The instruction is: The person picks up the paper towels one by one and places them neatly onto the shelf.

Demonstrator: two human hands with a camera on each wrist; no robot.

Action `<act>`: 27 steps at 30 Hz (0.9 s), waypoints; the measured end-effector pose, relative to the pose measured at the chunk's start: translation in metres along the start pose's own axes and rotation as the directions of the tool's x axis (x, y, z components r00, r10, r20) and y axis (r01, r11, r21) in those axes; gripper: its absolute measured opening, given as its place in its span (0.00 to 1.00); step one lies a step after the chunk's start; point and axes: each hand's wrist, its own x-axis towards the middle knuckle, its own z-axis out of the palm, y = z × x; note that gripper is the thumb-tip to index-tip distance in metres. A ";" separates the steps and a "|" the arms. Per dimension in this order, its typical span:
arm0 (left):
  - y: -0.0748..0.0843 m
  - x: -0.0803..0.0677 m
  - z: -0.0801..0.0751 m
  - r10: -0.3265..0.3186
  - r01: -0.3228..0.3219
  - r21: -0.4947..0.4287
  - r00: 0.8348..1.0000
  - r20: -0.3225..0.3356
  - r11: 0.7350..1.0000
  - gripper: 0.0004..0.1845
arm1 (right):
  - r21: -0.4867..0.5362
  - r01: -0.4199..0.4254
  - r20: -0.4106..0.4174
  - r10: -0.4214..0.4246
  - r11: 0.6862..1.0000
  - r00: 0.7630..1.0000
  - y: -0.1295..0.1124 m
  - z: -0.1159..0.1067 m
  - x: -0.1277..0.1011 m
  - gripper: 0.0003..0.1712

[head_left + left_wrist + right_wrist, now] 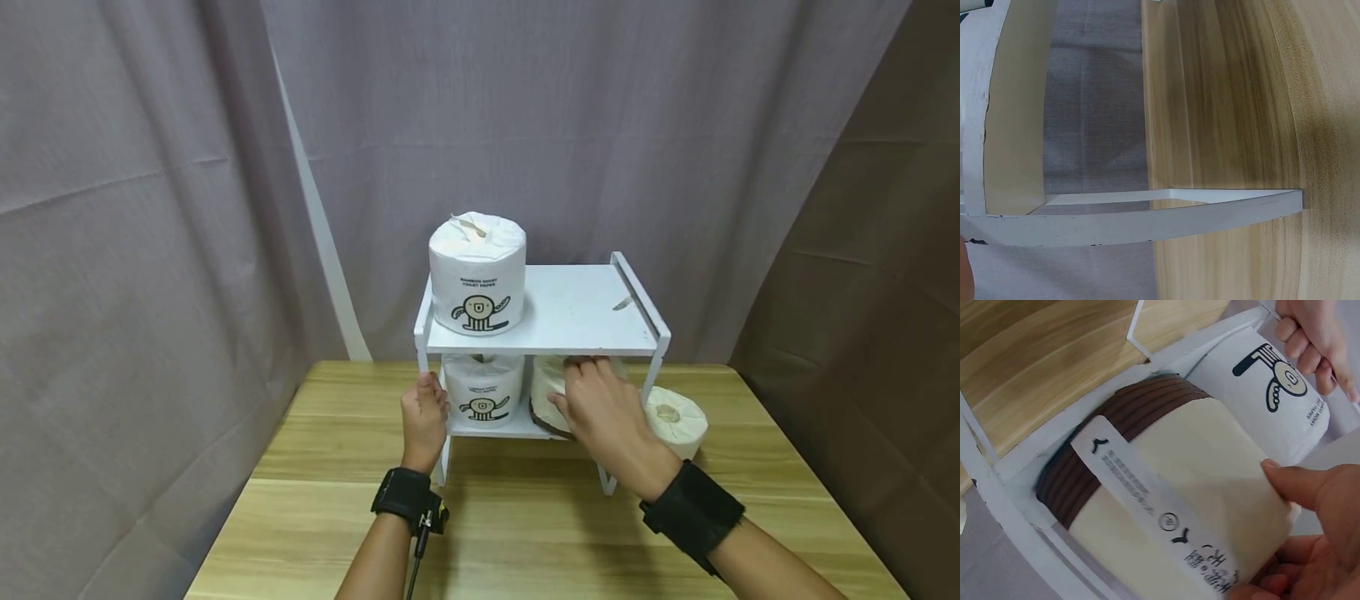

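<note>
A white two-tier rack (577,333) stands on a wooden table. My left hand (425,421) grips its front left upright, with the fingers curled round it. On the lower tier at the right is a cream paper roll (1210,462) with a brown striped band and a printed paper strip. My right hand (611,421) holds this roll from the front, thumb on one side and fingers on the other. To its left, on the same tier, sits a white wrapped toilet roll (483,392) with a cartoon figure. A similar toilet roll (477,283) stands on the upper tier's left side.
Another cream roll (677,421) stands on the table (345,467), just right of the rack. Grey curtains (585,125) hang behind and at the sides. The rack's legs (1229,215) rest on the tabletop.
</note>
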 end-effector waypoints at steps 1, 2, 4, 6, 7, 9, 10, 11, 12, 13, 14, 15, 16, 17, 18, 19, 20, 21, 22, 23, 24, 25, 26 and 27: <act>0.000 0.000 0.000 0.000 0.000 0.001 1.000 -0.001 1.000 0.45 | 0.001 0.004 -0.003 -0.004 1.000 1.000 0.000 0.001 0.001 0.20; 0.000 0.001 0.001 -0.001 0.001 0.001 1.000 -0.002 1.000 0.46 | -0.001 0.009 -0.004 -0.009 1.000 1.000 0.001 0.002 0.002 0.20; -0.001 0.001 0.001 -0.004 0.004 0.002 1.000 -0.002 1.000 0.47 | -0.011 0.024 -0.009 -0.024 1.000 1.000 0.004 0.004 0.002 0.21; 0.000 0.002 0.001 -0.008 0.008 0.000 1.000 0.002 1.000 0.46 | -0.023 0.044 -0.003 -0.044 0.999 0.999 0.007 0.004 0.001 0.24; 0.000 0.002 0.001 -0.010 0.010 0.001 1.000 0.001 1.000 0.46 | -0.025 0.055 0.003 -0.055 0.998 0.999 0.009 0.004 0.001 0.25; 0.000 0.001 0.001 -0.013 0.013 0.008 1.000 0.005 1.000 0.45 | -0.015 0.072 0.019 -0.071 0.997 0.997 0.013 0.001 -0.002 0.30; 0.001 0.001 0.000 -0.013 0.013 0.015 1.000 0.008 1.000 0.44 | -0.003 0.076 0.032 -0.076 0.997 0.997 0.015 -0.001 -0.004 0.32; 0.001 0.001 0.000 -0.015 0.015 0.019 1.000 0.009 1.000 0.44 | 0.008 0.083 0.047 -0.083 0.997 0.995 0.017 -0.004 -0.006 0.33; 0.001 0.001 -0.001 -0.015 0.014 0.026 1.000 0.007 1.000 0.44 | 0.022 0.086 0.061 -0.087 0.996 0.994 0.020 -0.007 -0.008 0.33; 0.002 0.001 -0.002 -0.014 0.014 0.032 1.000 0.005 0.999 0.44 | 0.040 0.088 0.079 -0.091 0.995 0.993 0.022 -0.010 -0.010 0.33; 0.002 0.001 -0.002 -0.013 0.013 0.035 1.000 0.002 0.999 0.44 | 0.059 0.090 0.099 -0.095 0.994 0.990 0.025 -0.013 -0.011 0.32; 0.002 0.001 -0.003 -0.012 0.013 0.040 1.000 -0.001 0.999 0.44 | 0.079 0.093 0.122 -0.102 0.993 0.987 0.028 -0.016 -0.013 0.31; 0.002 0.001 -0.003 -0.012 0.012 0.039 1.000 -0.006 0.999 0.44 | 0.101 0.095 0.143 -0.109 0.990 0.984 0.031 -0.020 -0.014 0.30; 0.003 0.002 -0.003 -0.010 0.011 0.035 1.000 -0.008 0.999 0.44 | 0.125 0.097 0.165 -0.117 0.987 0.979 0.034 -0.023 -0.014 0.30; 0.003 0.002 -0.003 -0.009 0.009 0.037 1.000 -0.009 0.999 0.44 | 0.152 0.095 0.183 -0.123 0.984 0.975 0.037 -0.025 -0.015 0.30; 0.003 0.002 -0.003 -0.010 0.010 0.031 1.000 -0.007 0.999 0.44 | 0.182 0.097 0.197 -0.132 0.979 0.971 0.040 -0.028 -0.015 0.31; 0.003 0.002 -0.003 -0.008 0.009 0.030 1.000 -0.003 1.000 0.44 | 0.206 0.103 0.205 -0.146 0.973 0.968 0.043 -0.030 -0.016 0.33; 0.002 0.002 -0.002 -0.010 0.010 0.029 1.000 0.001 1.000 0.44 | 0.233 0.110 0.208 -0.160 0.966 0.965 0.045 -0.031 -0.016 0.35; 0.002 0.002 -0.002 -0.008 0.008 0.025 1.000 0.004 1.000 0.44 | 0.252 0.121 0.206 -0.175 0.960 0.963 0.047 -0.031 -0.017 0.37; 0.002 0.001 -0.002 -0.008 0.008 0.023 1.000 0.008 1.000 0.44 | 0.262 0.138 0.201 -0.194 0.955 0.960 0.049 -0.031 -0.017 0.37; 0.002 0.001 -0.002 -0.006 0.006 0.020 1.000 0.010 1.000 0.44 | 0.264 0.155 0.193 -0.209 0.952 0.959 0.051 -0.030 -0.017 0.38; 0.002 0.001 -0.001 -0.005 0.005 0.015 1.000 0.010 1.000 0.44 | 0.259 0.176 0.187 -0.228 0.950 0.956 0.052 -0.030 -0.017 0.36; 0.001 0.001 -0.001 -0.003 0.003 0.016 1.000 0.009 1.000 0.44 | 0.246 0.198 0.182 -0.246 0.949 0.952 0.052 -0.028 -0.017 0.35; 0.001 0.001 -0.001 -0.002 0.002 0.014 1.000 0.006 1.000 0.44 | 0.232 0.214 0.181 -0.259 0.949 0.949 0.053 -0.027 -0.017 0.35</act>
